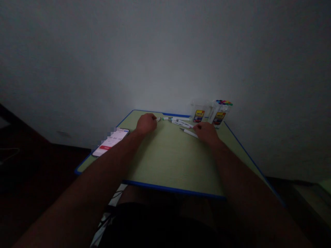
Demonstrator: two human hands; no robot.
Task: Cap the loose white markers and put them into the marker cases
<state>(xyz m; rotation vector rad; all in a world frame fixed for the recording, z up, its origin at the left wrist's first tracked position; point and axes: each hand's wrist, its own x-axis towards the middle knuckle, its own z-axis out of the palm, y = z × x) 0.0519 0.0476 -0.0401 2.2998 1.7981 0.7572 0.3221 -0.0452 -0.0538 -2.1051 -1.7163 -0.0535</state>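
Observation:
My left hand (147, 124) is closed near the back of the table, its fingers pinched on a small white piece (158, 119) that looks like the end of a marker; the rest is hidden. To the right, my right hand (207, 132) has its fingers curled around the end of a white marker. An uncapped white marker (190, 133), dark tip pointing left, runs under this hand. Just beyond it, white markers (181, 123) lie close together, touching or nearly so. A further white marker with a green end (165, 119) rests behind them.
A clear plastic case (198, 115) stands at the back against the wall. Beside it, another clear case (219, 115) holds several markers with coloured ends. A lit phone (111, 143) lies at the left edge of the pale green, blue-edged table (165, 162).

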